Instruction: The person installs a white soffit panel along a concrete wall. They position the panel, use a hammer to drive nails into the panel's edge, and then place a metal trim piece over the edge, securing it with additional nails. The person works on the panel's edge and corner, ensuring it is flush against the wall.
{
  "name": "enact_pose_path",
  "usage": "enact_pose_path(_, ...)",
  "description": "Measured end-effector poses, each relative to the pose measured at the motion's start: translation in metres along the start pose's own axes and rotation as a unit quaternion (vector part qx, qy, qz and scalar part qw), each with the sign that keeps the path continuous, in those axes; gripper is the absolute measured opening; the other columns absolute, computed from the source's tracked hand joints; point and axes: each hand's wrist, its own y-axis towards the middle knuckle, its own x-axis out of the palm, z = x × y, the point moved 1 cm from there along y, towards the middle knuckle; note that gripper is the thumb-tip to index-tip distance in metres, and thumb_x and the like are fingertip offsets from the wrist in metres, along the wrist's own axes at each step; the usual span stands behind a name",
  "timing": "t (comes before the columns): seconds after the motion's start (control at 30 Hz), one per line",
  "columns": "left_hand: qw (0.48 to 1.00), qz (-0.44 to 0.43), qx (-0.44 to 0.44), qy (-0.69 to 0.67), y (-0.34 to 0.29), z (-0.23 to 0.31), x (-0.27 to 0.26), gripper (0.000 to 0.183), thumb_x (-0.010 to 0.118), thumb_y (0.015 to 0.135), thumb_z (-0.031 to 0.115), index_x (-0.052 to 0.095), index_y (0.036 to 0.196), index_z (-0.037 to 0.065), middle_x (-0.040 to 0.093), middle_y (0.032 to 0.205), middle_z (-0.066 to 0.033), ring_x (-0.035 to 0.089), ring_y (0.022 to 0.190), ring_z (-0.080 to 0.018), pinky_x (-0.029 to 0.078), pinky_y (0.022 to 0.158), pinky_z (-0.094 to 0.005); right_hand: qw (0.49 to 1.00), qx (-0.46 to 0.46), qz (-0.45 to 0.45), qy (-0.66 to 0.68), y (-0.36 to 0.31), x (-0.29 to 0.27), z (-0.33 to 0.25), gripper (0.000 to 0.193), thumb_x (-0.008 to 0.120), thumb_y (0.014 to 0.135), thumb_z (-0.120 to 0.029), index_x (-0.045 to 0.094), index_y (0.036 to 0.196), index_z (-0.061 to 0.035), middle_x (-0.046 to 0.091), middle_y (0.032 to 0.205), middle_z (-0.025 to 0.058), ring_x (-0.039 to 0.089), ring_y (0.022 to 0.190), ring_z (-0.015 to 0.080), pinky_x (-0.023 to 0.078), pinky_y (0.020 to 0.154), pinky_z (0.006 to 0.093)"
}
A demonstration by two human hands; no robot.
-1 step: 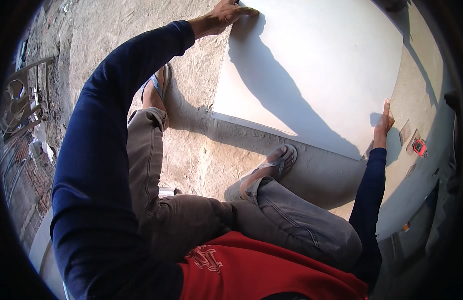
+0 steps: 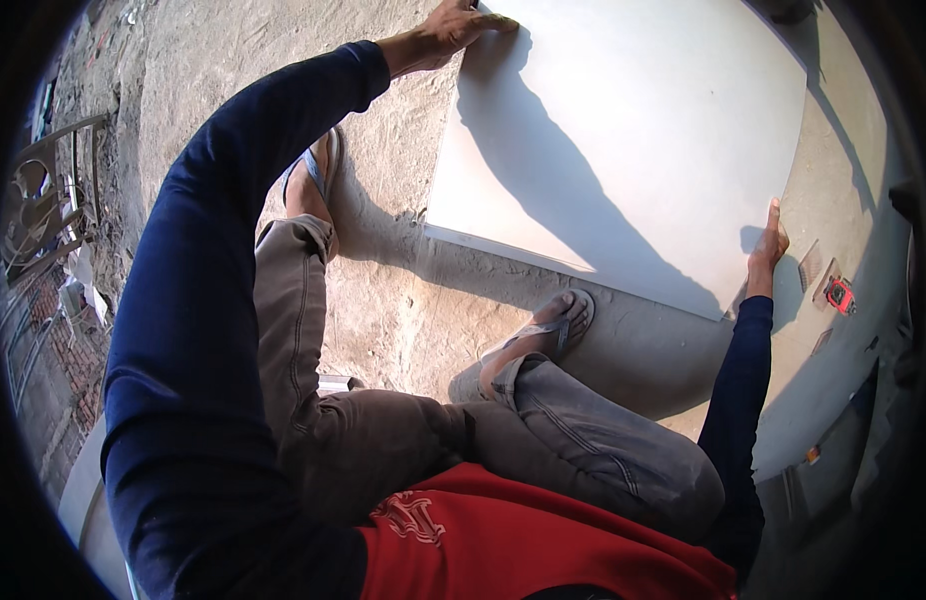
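Note:
A large white flat panel (image 2: 643,110) lies before me, its near edge just off the ground or on it; I cannot tell which. My left hand (image 2: 446,38) grips its left edge near the top of the view, thumb on the upper face and fingers hidden beneath. On the right edge, close to the near corner, my right hand (image 2: 768,248) is closed, with one finger or the thumb pointing up along the edge. The shadow of my arm falls across the panel. The panel's far edge runs out of view.
A red tape measure (image 2: 839,294) lies on the ground right of my right hand, beside small flat pieces. My sandalled feet (image 2: 568,318) stand near the panel. Metal scrap (image 2: 58,190) and bricks (image 2: 68,385) lie at the far left; a small orange thing (image 2: 813,455) sits lower right.

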Motion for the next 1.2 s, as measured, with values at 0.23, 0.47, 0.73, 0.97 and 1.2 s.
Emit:
enact_pose_path(0.23, 1.0, -0.007, 0.002, -0.014, 0.0, -0.001, -0.001, 0.059, 0.082, 0.088, 0.034, 0.059, 0.124, -0.006, 0.069, 0.114, -0.0206, 0.071, 0.105, -0.029, 0.061, 0.092, -0.0399, 1.0, -0.002, -0.018, 0.003, 0.002, -0.002, 0.0, 0.063, 0.082, 0.082, -0.063, 0.046, 0.061, -0.0152, 0.037, 0.063, -0.0067, 0.034, 0.06, 0.0099, 0.031, 0.054, 0.034)
enact_pose_path(0.47, 1.0, 0.021, -0.015, 0.015, -0.003, 0.005, 0.002, 0.061, 0.084, 0.086, 0.037, 0.057, 0.12, -0.005, 0.069, 0.106, -0.0183, 0.071, 0.099, -0.0263, 0.061, 0.088, -0.0378, 1.0, -0.009, -0.029, 0.007, -0.005, -0.001, -0.005, 0.061, 0.08, 0.084, -0.063, 0.058, 0.067, -0.008, 0.042, 0.067, -0.0046, 0.036, 0.062, 0.0106, 0.034, 0.055, 0.0336)
enact_pose_path(0.73, 0.999, 0.03, -0.017, 0.009, -0.013, 0.032, 0.008, 0.059, 0.086, 0.082, 0.04, 0.056, 0.109, -0.003, 0.063, 0.098, -0.0123, 0.061, 0.087, -0.0195, 0.055, 0.075, -0.0345, 0.995, -0.095, 0.006, 0.015, -0.021, 0.001, -0.022, 0.067, 0.07, 0.092, -0.061, 0.058, 0.079, 0.0032, 0.046, 0.07, 0.0029, 0.038, 0.067, 0.016, 0.036, 0.062, 0.0372)
enact_pose_path(0.97, 0.995, 0.05, -0.06, -0.064, -0.01, 0.025, 0.011, 0.055, 0.088, 0.082, 0.029, 0.057, 0.116, -0.002, 0.064, 0.101, -0.0093, 0.062, 0.09, -0.018, 0.054, 0.08, -0.0335, 0.995, -0.078, -0.05, -0.041, -0.024, -0.014, -0.019, 0.065, 0.066, 0.095, -0.06, 0.053, 0.079, 0.0014, 0.044, 0.074, 0.0039, 0.037, 0.071, 0.0173, 0.034, 0.062, 0.039)
enact_pose_path(1.2, 0.998, 0.029, -0.029, -0.04, -0.012, 0.027, 0.009, 0.075, 0.087, 0.08, 0.045, 0.054, 0.122, -0.008, 0.063, 0.109, -0.0156, 0.062, 0.1, -0.0222, 0.054, 0.087, -0.0354, 0.997, -0.057, -0.044, -0.013, -0.018, -0.003, -0.013, 0.063, 0.067, 0.095, -0.058, 0.061, 0.085, 0.0038, 0.054, 0.079, 0.0063, 0.045, 0.077, 0.0186, 0.042, 0.069, 0.0389)
